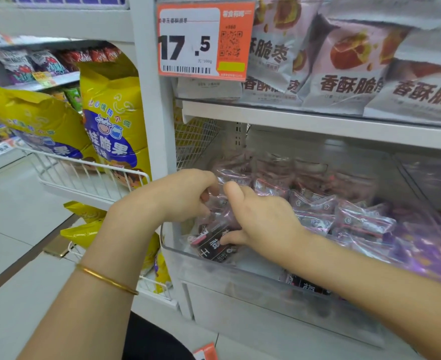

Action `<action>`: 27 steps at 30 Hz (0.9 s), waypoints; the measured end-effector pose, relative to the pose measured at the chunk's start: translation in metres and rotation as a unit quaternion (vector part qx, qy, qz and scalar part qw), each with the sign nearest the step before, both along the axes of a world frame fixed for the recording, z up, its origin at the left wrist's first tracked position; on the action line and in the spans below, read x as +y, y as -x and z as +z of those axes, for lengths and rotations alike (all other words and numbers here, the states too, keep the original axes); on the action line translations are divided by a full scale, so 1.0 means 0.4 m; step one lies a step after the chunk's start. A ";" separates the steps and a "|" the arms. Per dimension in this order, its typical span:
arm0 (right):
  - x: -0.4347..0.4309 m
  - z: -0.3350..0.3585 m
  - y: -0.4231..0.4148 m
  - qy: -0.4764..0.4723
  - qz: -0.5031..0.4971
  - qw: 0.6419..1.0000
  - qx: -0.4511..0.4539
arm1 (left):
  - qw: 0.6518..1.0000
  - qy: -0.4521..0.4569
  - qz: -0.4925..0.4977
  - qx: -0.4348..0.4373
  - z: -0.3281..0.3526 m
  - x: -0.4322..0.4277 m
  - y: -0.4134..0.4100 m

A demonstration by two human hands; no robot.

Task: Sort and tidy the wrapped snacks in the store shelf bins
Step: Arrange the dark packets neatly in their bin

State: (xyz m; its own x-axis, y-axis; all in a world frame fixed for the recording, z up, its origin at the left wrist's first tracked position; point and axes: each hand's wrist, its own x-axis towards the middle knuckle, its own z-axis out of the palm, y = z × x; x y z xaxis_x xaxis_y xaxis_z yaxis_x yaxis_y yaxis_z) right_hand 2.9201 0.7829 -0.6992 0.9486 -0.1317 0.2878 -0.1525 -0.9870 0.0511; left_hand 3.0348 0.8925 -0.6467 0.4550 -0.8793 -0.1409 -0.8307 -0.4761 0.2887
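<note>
At the far left, tall yellow bags (110,118) stood in a white wire basket (84,175) hung on the side of the shelving, above pale floor tiles (11,203). More yellow bags lay in a lower basket beneath it.

The left forearm, with a thin gold bangle (107,280) round it, reached up to the left end of a clear plastic bin (240,279) on the lower shelf. The left hand (185,196) was over that corner of the bin with its fingers curled in on one of the wrapped snacks (315,203), small packets in clear pink film that filled the bin in a loose heap.

Above the hands, an orange and white price tag (203,40) reading 17.5 hung from the upper shelf's edge.

The right hand (263,222) was just beside the left, the two nearly touching. Its thumb was raised towards the left hand's fingers. Its other fingers bent down onto a dark packet (211,245) with white characters, which lay tilted in the front left corner of the bin. Whether it truly gripped that packet could not be told.

Further right, pale bags with dark lettering (349,68) were stacked on the upper shelf. Below them, shiny purple wrappers (422,255) crowded the right end of the lower shelf.
</note>
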 end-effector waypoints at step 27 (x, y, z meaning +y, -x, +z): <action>0.031 -0.044 -0.015 -0.543 -0.093 0.828 0.105 | 0.985 0.119 0.004 -0.124 -0.054 0.056 0.059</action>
